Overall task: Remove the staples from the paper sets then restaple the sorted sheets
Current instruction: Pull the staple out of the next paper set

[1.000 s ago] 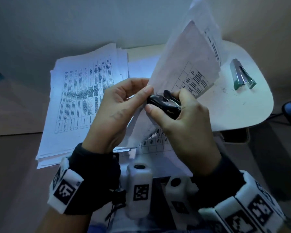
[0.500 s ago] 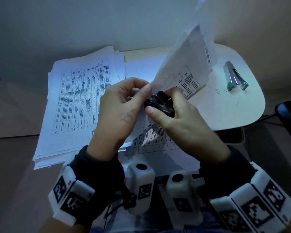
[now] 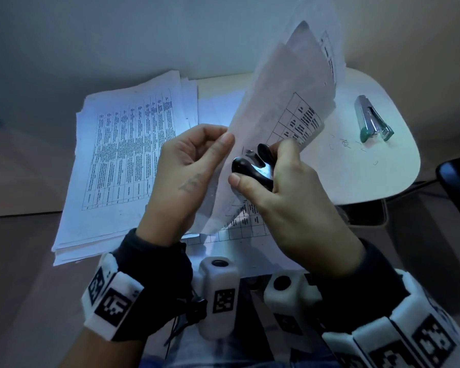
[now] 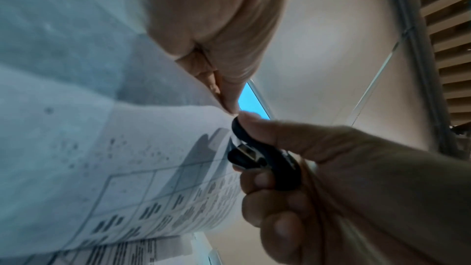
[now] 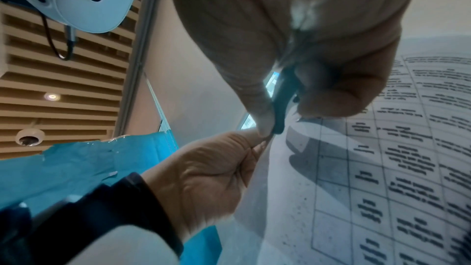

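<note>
The left hand [image 3: 189, 176] pinches the corner of a paper set [image 3: 282, 123] between thumb and forefinger, holding the sheets raised and tilted off the table [image 3: 398, 176]. In the left wrist view the thumb and forefinger of this hand [image 4: 216, 51] are pressed together on the very tip of the corner of these sheets [image 4: 127, 148]. The right hand [image 3: 284, 197] grips a black staple remover [image 3: 252, 166], thumb on its near wing and fingers curled round the far one. The remover sits just right of the left thumb tip, its metal jaws parted and set against the held corner. From the right wrist the remover [image 5: 282, 100] shows edge on between thumb and fingers, its tip almost touching the left hand [image 5: 211, 170] at the paper's edge [image 5: 356, 188]. Whether a staple is caught in the jaws cannot be told.

Beyond the left hand and to its left lies a thick stack of printed sheets [image 3: 122, 166], flat on the table, a grid of text on top. More printed sheets [image 3: 239, 229] lie beneath both hands. Well beyond the right hand, to its right, a green and silver stapler [image 3: 372, 120] rests on the table, with a few small loose staples [image 3: 345, 144] scattered between it and the held sheets. No container shows in any view.
</note>
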A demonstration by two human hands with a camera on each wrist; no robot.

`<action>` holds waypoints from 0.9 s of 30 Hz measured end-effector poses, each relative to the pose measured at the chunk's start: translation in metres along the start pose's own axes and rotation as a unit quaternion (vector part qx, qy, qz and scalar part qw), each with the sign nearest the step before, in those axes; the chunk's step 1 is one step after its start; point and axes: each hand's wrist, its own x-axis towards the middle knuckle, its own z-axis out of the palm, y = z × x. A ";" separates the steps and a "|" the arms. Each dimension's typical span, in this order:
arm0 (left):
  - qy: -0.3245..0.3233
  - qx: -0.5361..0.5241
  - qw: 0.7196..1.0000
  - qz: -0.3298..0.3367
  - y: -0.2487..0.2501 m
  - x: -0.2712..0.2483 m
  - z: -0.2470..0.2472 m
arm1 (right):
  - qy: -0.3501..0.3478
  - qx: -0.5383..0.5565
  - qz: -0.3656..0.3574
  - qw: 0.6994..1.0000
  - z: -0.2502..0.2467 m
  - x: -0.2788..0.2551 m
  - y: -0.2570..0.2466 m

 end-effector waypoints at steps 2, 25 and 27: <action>-0.005 0.001 1.000 0.010 -0.002 0.001 -0.001 | -0.002 -0.011 0.001 1.000 0.000 -0.001 -0.003; -0.025 -0.001 0.998 0.051 -0.004 -0.003 0.001 | 0.022 -0.044 -0.007 0.999 0.002 -0.006 -0.016; -0.025 -0.032 0.998 0.044 -0.005 -0.003 0.001 | 0.013 -0.034 -0.005 0.999 0.001 -0.005 -0.017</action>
